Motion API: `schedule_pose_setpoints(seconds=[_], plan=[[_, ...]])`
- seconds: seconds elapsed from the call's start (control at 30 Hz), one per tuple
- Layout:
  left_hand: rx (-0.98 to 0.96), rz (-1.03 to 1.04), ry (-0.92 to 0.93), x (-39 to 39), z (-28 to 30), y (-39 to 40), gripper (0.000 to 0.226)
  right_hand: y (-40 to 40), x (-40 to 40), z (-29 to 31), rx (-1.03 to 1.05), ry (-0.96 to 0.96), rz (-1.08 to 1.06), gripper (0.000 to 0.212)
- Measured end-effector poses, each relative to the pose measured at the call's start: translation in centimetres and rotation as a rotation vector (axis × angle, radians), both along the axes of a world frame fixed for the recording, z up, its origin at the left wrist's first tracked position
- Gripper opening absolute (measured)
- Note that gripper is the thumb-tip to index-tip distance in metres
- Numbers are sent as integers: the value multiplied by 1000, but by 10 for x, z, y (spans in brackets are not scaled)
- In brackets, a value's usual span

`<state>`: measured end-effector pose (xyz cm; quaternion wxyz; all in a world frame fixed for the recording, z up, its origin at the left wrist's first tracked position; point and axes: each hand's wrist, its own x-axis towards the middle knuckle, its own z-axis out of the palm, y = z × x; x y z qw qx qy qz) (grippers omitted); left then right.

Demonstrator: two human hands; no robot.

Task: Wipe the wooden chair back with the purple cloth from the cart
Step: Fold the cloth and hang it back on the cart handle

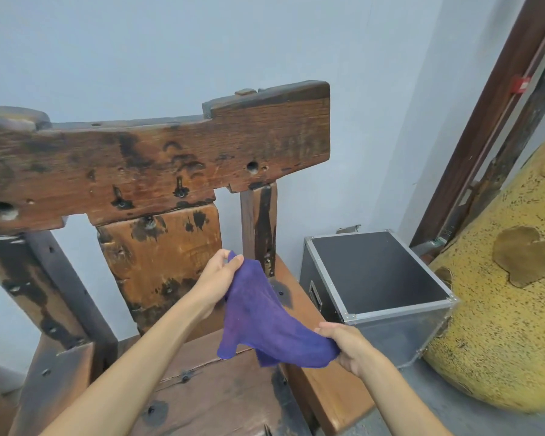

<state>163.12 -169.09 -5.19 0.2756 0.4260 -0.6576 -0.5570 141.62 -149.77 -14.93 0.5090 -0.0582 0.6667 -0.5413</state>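
The purple cloth (266,313) hangs stretched between both hands, left hand (216,278) and right hand (348,347) each pinching a corner.

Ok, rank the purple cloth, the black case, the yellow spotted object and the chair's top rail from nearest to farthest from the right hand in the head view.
1. Purple cloth, gripped in the right hand.
2. Black case, just beyond the hand, to its right.
3. Yellow spotted object, farther right, past the case.
4. Top rail, up and left, across the chair back.
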Motion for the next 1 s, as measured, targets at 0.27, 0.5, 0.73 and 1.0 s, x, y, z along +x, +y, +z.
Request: schedule_pose_setpoints(seconds=[0.27,0.5,0.73,1.0], plan=[[-89,-3,-50,-33,9,-12,26,3,1,-27,410,-31,253,27],[38,-98,-93,-81,-18,-37,26,18,-25,-58,130,-55,18,22],[-12,-219,-187,-159,-78,-45,13,80,-86,-58,101,158,-271,31],[-47,-507,-285,-303,-108,29,27,197,-135,-47,179,494,-592,21]])
